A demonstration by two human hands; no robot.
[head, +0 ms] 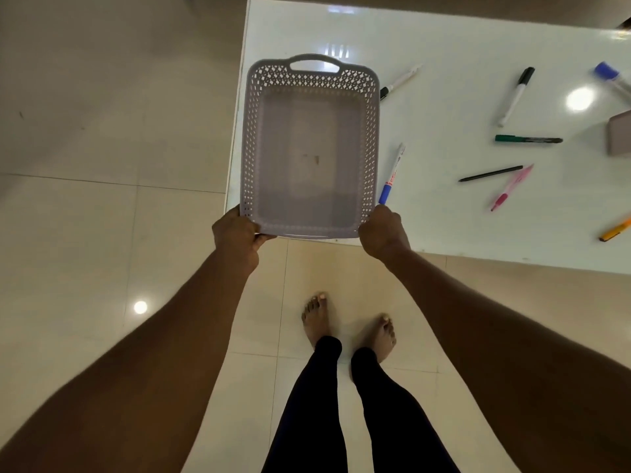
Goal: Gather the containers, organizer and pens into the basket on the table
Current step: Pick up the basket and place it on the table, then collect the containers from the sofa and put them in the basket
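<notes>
1. Writing: blue-capped marker (392, 174) has red print on its white barrel, too small to read. No other labels legible.
2. Basket (309, 148): grey, perforated walls, handle cut-out at far end, nothing inside. Sits over the near left corner of the white table (461, 216), near edge at the table's front edge.
3. Left hand (237, 235) grips basket's near left corner, fingers curled under rim, thumb on top.
4. Right hand (382, 233) grips near right corner, fingers wrapped round rim; the blue cap end lies just beyond this hand.
5. Pens, all on table right of basket, outside it: white pen w/ black cap (400, 81) near far right corner; black-capped white marker (515, 95); green marker (527, 139); thin black pen (490, 173) beside pink pen (511, 188); orange pen (615, 229) & blue-capped marker at far right (611, 78), both cut by frame edge.
6. Brownish container (619, 133) at right edge, partly out of view.
</notes>
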